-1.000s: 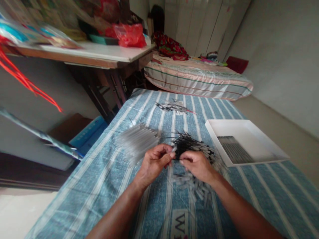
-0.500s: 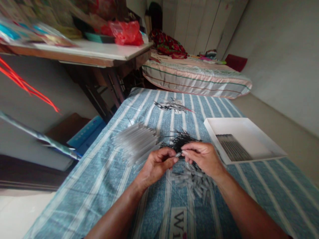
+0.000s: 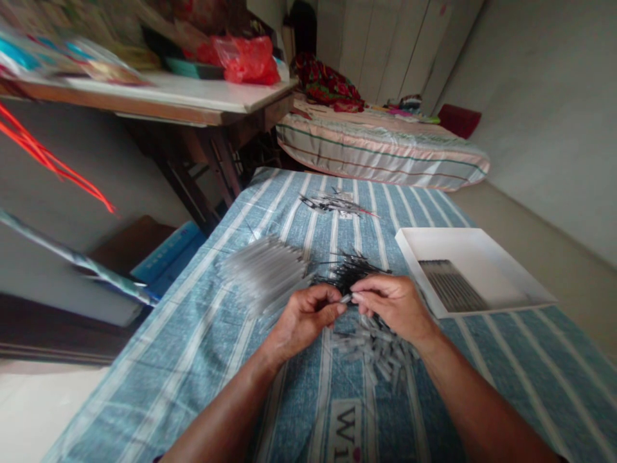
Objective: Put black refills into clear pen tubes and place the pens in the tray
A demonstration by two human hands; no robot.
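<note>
My left hand (image 3: pixel 308 315) and my right hand (image 3: pixel 388 305) meet over the striped cloth, fingertips pinched together. Between them is a small grey pen piece (image 3: pixel 346 298), mostly covered by the fingers. Just beyond the fingertips lies a heap of thin black pen parts (image 3: pixel 354 270). Long translucent pen barrels (image 3: pixel 267 270) are stacked in parallel to the left of my hands. Short grey translucent tube pieces (image 3: pixel 380 350) lie scattered below my right hand. Finished-looking dark pens (image 3: pixel 452 286) rest in a row inside the white box lid (image 3: pixel 511 267) on the right.
Blue striped cloth (image 3: pixel 193 347) covers the table. Further back lies a loose bunch of thin sticks (image 3: pixel 337 202). A side table (image 3: pixel 207 96) at the left bears a red plastic bag (image 3: pixel 250 59). Behind stands a bed (image 3: pixel 385 148).
Both hands keep the same pinch over the same spot, with barely any finger movement. The view has shifted very slightly.
</note>
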